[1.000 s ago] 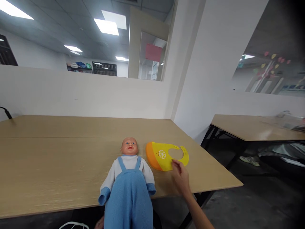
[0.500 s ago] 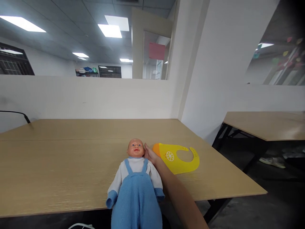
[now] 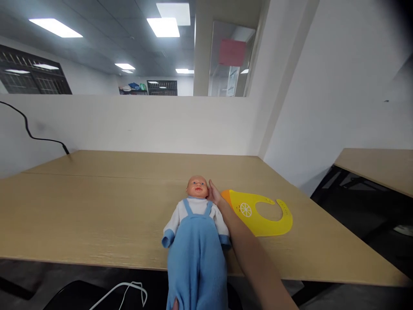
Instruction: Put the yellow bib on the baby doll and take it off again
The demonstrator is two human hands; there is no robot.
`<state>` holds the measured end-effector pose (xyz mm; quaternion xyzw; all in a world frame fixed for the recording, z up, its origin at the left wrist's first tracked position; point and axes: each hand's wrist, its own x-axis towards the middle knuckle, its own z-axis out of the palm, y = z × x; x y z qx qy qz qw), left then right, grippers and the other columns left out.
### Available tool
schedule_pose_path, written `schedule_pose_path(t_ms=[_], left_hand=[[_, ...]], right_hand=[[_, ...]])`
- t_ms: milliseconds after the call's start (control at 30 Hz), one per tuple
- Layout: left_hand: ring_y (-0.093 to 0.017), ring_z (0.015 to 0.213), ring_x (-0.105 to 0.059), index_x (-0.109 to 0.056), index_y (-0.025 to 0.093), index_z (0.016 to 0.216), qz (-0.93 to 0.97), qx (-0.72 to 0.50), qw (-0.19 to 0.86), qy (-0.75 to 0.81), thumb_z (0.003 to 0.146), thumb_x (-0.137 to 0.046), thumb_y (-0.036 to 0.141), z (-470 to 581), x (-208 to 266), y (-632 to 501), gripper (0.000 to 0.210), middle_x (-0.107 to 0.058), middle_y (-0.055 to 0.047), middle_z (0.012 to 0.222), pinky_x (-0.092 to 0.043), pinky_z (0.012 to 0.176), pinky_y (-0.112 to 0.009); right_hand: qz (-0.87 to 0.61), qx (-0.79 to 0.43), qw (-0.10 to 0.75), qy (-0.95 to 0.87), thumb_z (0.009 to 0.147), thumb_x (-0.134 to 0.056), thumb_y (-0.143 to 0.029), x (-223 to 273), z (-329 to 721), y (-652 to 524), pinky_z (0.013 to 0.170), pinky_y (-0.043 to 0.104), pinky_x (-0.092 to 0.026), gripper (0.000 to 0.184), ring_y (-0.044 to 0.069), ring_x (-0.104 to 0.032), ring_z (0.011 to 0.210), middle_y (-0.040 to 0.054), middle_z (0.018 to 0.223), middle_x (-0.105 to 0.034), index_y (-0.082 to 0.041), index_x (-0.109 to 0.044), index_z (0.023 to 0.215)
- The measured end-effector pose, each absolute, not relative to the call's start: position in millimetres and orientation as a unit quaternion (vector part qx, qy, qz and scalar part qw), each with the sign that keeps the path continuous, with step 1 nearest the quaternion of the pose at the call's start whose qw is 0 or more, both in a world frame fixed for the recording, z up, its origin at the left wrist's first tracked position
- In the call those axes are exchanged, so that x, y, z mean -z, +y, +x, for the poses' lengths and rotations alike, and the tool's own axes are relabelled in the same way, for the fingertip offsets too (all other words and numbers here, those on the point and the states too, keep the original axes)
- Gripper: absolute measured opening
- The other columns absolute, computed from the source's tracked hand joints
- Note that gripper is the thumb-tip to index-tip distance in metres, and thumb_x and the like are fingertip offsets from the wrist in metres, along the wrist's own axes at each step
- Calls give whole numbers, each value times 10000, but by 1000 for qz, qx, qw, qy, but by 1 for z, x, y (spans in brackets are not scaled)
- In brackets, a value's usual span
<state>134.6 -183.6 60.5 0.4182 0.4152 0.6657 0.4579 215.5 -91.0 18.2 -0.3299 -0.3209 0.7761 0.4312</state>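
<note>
A baby doll [image 3: 196, 232] in light blue overalls and a white top with blue cuffs lies face up, its legs running past the table's near edge. My right hand [image 3: 213, 193] cups the side of its head and neck, thumb up beside the cheek; the other fingers are hidden behind the doll. At the bottom edge, a bit of my left hand [image 3: 175, 304] shows, a digit pressed on the trouser leg. Just right of my right forearm, a yellow silicone bib [image 3: 271, 226] with an orange pocket end and a white citrus print lies flat.
The wooden table [image 3: 97, 215] meets a low white wall [image 3: 161, 125] with a window above. A black cable [image 3: 45, 139] bends down to the far left corner. White cables [image 3: 129, 285] hang below the near edge. A second table [image 3: 383, 168] stands at right.
The view has turned left and tilted down, so the doll and bib sit further right. My right hand stays at the doll's head. Part of my left hand now shows on the trouser leg.
</note>
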Motion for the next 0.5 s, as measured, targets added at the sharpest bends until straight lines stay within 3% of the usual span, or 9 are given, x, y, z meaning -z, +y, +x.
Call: schedule_pose_path(t_ms=[133,233,333,400,433,500], left_hand=[[-322,1249,-461,-714,171,1011,386,-703,421,423,944,-404,334,149,-64,-166,356,-684,-40,1150,-475,664,-496],[-312,1239,-484,-716,211,1024,350,-684,463,442,924,-428,319,147,-74,-156,323,-666,-7,1194,-496,649,-461],[-309,1177,-573,-709,280,1047,305,-648,529,455,806,-647,335,134,-87,-154,255,-687,0,1167,-552,632,-403],[-316,1114,-624,-699,303,1073,289,-635,548,461,705,-754,353,119,-90,-167,375,-708,-22,1123,-570,625,-379],[-317,1088,-641,-694,302,1085,283,-634,548,466,703,-754,378,110,-87,-181,394,-716,-34,1099,-570,626,-376],[-306,1076,-645,-694,265,1092,263,-626,557,478,845,-564,458,92,-72,-223,339,-718,-26,1034,-539,646,-381]], right_hand=[[-328,-774,436,-321,952,-241,-601,-22,215,-73,1026,435,-433,655,232,-649,1079,132,1173,-677,-145,-430,1383],[-333,-776,430,-320,956,-214,-594,-20,218,-58,1026,472,-424,655,245,-657,1066,136,1162,-683,-155,-404,1403],[-333,-779,418,-329,948,-213,-606,-18,220,-44,1025,484,-421,678,256,-660,1062,152,1155,-683,-144,-396,1409],[-327,-782,406,-341,942,-224,-619,-19,220,-38,1025,474,-424,689,257,-660,1061,158,1154,-683,-137,-415,1396],[-325,-783,402,-346,941,-227,-621,-20,220,-35,1022,469,-429,685,255,-663,1055,157,1151,-684,-139,-431,1384],[-336,-778,401,-348,944,-236,-612,-22,218,-32,1005,458,-447,653,246,-675,1023,148,1130,-694,-153,-469,1346]])
